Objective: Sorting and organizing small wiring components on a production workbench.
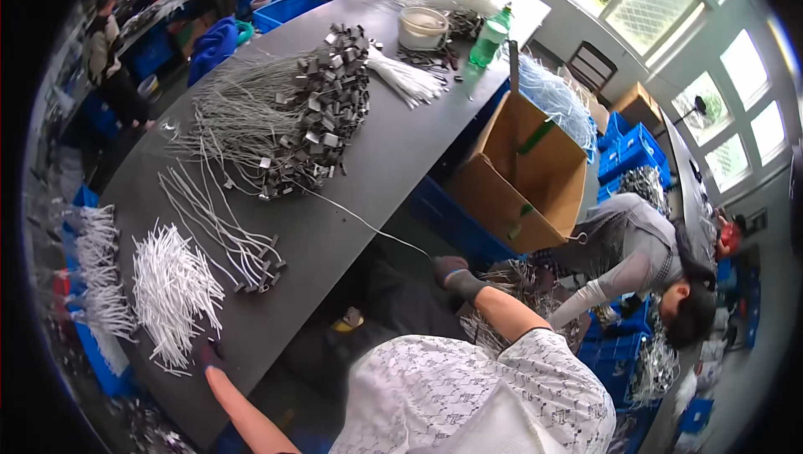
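Observation:
My left hand [211,357], in a dark glove, is at the near edge of a pile of thin white tubes [174,291] on the dark table. Its fingers reach toward the tubes, slightly apart, and I see nothing held. My right hand [452,270], also gloved, is closed on a thin grey cable [368,225] beyond the table's edge. That cable stretches back to a large heap of grey cables [242,102] with dark metal clip-like ends [330,111]. A smaller bunch of pale cables [219,224] with dark ends lies between the heap and the tubes.
A white bundle [407,77], a white bucket [422,29] and a green bottle [491,37] stand farther along the table [335,266]. An open cardboard box [535,169] is on the right. Beside it a co-worker [644,261] bends over cables. A blue crate [104,353] flanks the left edge.

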A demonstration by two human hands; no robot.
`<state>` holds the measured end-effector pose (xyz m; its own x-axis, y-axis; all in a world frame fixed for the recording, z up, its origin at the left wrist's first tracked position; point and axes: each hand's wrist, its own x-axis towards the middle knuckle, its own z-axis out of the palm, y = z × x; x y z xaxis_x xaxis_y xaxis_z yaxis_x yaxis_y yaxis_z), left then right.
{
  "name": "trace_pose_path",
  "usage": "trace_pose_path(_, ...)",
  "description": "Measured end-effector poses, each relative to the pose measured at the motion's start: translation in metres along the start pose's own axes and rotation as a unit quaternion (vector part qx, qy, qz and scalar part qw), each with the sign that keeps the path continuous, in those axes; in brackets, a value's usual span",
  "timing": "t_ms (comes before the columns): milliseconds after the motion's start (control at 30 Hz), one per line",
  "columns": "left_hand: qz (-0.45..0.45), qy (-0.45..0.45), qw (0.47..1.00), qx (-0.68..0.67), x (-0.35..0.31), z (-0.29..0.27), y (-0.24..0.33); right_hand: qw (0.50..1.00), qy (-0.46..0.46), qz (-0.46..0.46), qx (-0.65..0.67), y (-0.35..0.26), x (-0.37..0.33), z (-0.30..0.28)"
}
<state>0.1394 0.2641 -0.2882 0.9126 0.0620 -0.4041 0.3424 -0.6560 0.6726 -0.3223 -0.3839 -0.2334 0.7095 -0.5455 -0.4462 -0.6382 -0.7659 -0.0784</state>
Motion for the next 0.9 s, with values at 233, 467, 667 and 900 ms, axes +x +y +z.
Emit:
trace_pose_path(233, -0.002, -0.042, 0.802, -0.596, -0.143, 0.071, 0.066, 0.985, -0.06, -0.021, 0.158, 0.063, -0.073, 0.028)
trace_pose_path(467, 0.306, -0.118, 0.944, -0.038, -0.231, 0.156, 0.287, 0.979, 0.075, -0.133, 0.135, -0.021, -0.026, -0.036)
trace_pose_path(667, 0.017, -0.068, 0.716, -0.694, -0.212, 0.21, 0.337, 0.964, 0.094, -0.248, 0.026, -0.06, 0.027, -0.046)
trace_pose_path(900, 0.163, 0.156, 0.739, -0.634, -0.222, 0.157, 0.354, 0.982, -0.04, -0.184, -0.03, -0.021, 0.03, -0.017)
